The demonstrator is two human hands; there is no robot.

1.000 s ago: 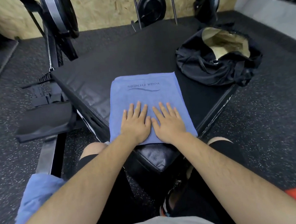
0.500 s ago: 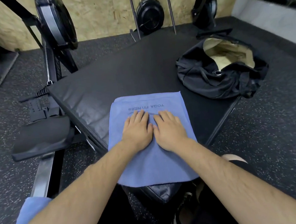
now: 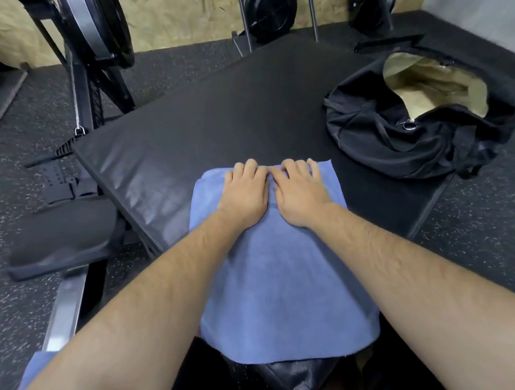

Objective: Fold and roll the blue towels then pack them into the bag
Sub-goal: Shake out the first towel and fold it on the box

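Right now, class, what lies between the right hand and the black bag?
In the head view, past the right hand comes a strip of the blue towel, then bare black mat up to the black bag; nothing else lies there.

Head-worn wide-angle view, facing forward and down, close over mat (image 3: 242, 117)

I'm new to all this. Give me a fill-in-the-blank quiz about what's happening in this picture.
The left hand and right hand sit side by side at the far edge of a ____ towel.
The bag lies on the towel's ____ side.
The bag's top is ____, showing a tan lining.
The mat under the towel is ____.
Missing words: blue, right, open, black.
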